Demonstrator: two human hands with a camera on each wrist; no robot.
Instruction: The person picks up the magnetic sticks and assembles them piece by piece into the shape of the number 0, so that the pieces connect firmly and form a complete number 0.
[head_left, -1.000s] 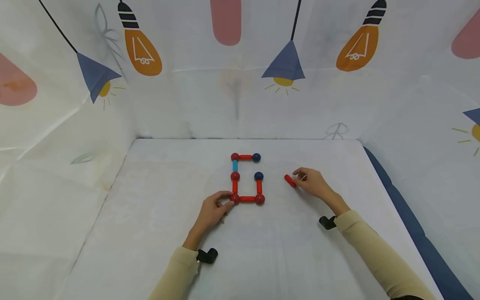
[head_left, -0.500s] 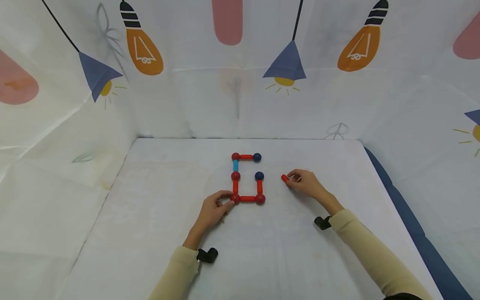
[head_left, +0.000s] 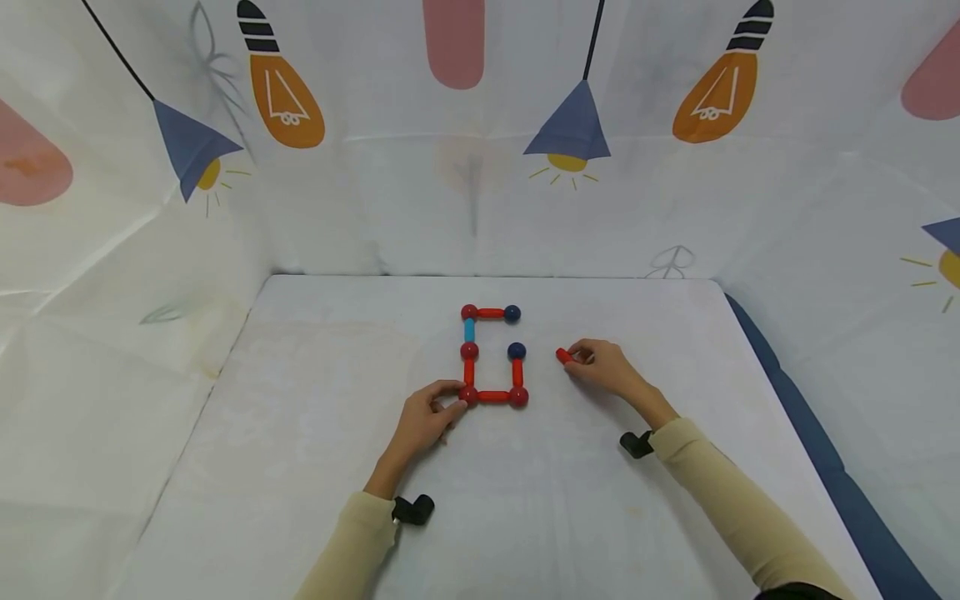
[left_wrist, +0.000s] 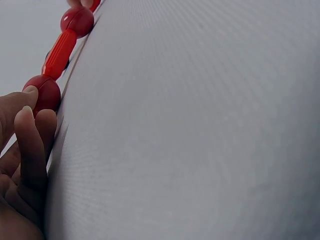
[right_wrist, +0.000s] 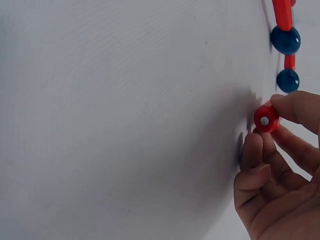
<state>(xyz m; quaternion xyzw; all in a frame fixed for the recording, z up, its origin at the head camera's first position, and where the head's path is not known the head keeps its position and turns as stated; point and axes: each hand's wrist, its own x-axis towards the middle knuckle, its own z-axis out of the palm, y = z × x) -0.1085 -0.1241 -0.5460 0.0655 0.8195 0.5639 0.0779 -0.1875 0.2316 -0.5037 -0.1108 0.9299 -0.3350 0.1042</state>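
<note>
A flat figure of red and blue balls joined by short rods lies on the white table. My left hand pinches the red ball at its lower left corner between thumb and finger, also seen on that red ball in the left wrist view. A red rod runs right from it to another red ball. Right of the figure, apart from it, my right hand pinches a loose red rod. The right wrist view shows this red rod end-on, with a pale dot in its end.
Two blue balls, an upper one and a lower one, end the figure's open right side. A blue rod forms its upper left side. White cloth printed with lamps and bulbs rises behind the table.
My right hand has moved a little to the left with the red rod, closer to the figure. The left hand and the figure stay as they were.
</note>
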